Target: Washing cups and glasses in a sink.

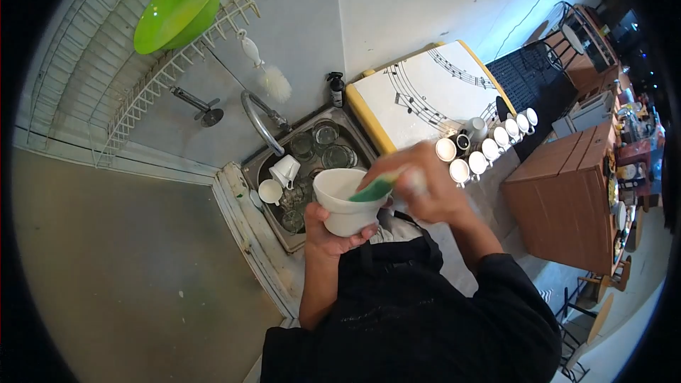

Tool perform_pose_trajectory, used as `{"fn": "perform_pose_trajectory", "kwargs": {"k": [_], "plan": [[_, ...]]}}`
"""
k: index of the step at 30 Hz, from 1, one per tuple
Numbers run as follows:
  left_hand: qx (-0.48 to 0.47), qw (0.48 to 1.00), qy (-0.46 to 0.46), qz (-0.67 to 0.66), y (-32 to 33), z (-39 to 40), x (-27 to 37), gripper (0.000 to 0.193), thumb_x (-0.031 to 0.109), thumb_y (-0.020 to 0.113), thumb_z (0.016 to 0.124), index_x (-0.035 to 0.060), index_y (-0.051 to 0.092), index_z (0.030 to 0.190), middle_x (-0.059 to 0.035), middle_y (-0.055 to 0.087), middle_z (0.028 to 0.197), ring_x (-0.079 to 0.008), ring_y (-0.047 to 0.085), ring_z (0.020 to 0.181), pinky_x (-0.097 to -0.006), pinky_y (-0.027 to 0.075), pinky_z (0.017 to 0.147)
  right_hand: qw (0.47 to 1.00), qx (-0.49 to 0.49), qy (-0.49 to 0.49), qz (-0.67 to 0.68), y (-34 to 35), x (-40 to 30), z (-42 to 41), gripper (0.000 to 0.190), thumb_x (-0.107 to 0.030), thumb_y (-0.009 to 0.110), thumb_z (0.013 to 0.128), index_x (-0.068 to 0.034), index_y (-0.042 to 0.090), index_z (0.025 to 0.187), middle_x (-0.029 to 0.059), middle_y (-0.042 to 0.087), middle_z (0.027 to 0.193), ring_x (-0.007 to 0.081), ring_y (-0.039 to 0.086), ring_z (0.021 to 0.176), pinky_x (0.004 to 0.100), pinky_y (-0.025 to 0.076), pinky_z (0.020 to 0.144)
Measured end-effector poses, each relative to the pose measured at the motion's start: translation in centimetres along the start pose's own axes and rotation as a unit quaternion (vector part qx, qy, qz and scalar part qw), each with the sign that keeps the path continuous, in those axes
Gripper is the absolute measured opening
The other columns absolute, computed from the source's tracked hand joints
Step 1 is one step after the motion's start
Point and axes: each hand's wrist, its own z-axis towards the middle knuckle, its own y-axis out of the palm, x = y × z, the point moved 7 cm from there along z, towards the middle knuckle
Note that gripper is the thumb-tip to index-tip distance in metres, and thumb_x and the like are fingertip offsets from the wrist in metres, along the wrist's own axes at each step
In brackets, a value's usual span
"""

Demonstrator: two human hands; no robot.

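My left hand (330, 234) grips a white bowl (346, 215) from below, its thumb against the near side and its fingers under the base. The bowl is held tilted in front of my apron, over the near edge of the sink. My right hand (428, 186), blurred, pinches a green and yellow scrubbing sponge (375, 187) at the bowl's right rim. In the steel sink (290, 244) behind the bowl lie white cups (284, 170) and several glass cups (339, 157). The curved metal faucet (258, 122) reaches over them.
A white tabletop with a music-note pattern (409, 85) adjoins the sink, with several white mugs (479, 159) along its near edge. A black spray bottle (335, 89) stands behind. A wire rack (175, 64) overhead holds a green bowl (181, 10); a brush (274, 82) hangs below.
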Motion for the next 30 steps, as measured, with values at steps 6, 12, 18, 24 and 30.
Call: {"fn": "perform_pose_trajectory", "kwargs": {"k": [6, 12, 18, 24, 30], "plan": [[0.024, 0.999, -0.008, -0.048, -1.1, -0.5, 0.3, 0.086, 0.031, 0.067, 0.065, -0.0036, 0.034, 0.136, -0.0288, 0.050, 0.117, -0.0439, 0.059, 0.086, -0.0369, 0.057, 0.057, 0.976, -0.024, -0.081, -0.202, 2.2, 0.2, 0.1, 0.045, -0.043, 0.051, 0.090, -0.002, 0.068, 0.081, 0.0186, 0.059, 0.062, 0.0342, 0.062, 0.059, 0.0386, 0.048, 0.057], [0.019, 1.000, -0.005, -0.022, -1.1, 0.4, 0.5, 0.090, 0.033, 0.068, 0.063, -0.0046, 0.032, 0.136, -0.0297, 0.053, 0.112, -0.0474, 0.060, 0.083, -0.0431, 0.060, 0.058, 1.000, 0.016, -0.014, -0.010, -0.2, 0.4, 0.1, 0.051, -0.049, 0.049, 0.090, -0.001, 0.066, 0.080, 0.0164, 0.059, 0.064, 0.0352, 0.061, 0.062, 0.0398, 0.048, 0.061], [0.107, 0.986, -0.011, 0.127, -3.6, -0.3, 1.3, 0.087, 0.033, 0.072, 0.063, 0.0024, 0.036, 0.137, -0.0229, 0.055, 0.115, -0.0410, 0.061, 0.092, -0.0434, 0.056, 0.061, 0.998, 0.024, -0.016, -0.056, -1.4, 0.0, -0.3, 0.060, -0.055, 0.041, 0.093, -0.003, 0.067, 0.081, 0.0159, 0.063, 0.070, 0.0342, 0.064, 0.067, 0.0376, 0.051, 0.063], [0.172, 0.904, 0.108, 0.376, -1.1, 2.6, 2.0, 0.103, 0.033, 0.085, 0.061, 0.0033, 0.032, 0.143, -0.0108, 0.056, 0.122, -0.0227, 0.059, 0.106, -0.0376, 0.050, 0.087, 0.949, -0.061, 0.018, -0.309, 1.8, 1.2, -0.7, 0.040, -0.045, 0.055, 0.088, -0.007, 0.067, 0.085, 0.0153, 0.063, 0.068, 0.0364, 0.061, 0.062, 0.0434, 0.047, 0.057], [0.262, 0.601, 0.299, 0.693, 2.0, 2.6, 4.3, 0.110, 0.023, 0.093, 0.051, 0.0016, 0.035, 0.142, -0.0111, 0.051, 0.127, -0.0215, 0.053, 0.113, -0.0356, 0.043, 0.097, 0.955, 0.082, 0.024, -0.283, -0.9, -1.2, -0.8, 0.044, -0.047, 0.055, 0.089, -0.005, 0.067, 0.085, 0.0144, 0.062, 0.065, 0.0347, 0.062, 0.062, 0.0420, 0.047, 0.055]]}}
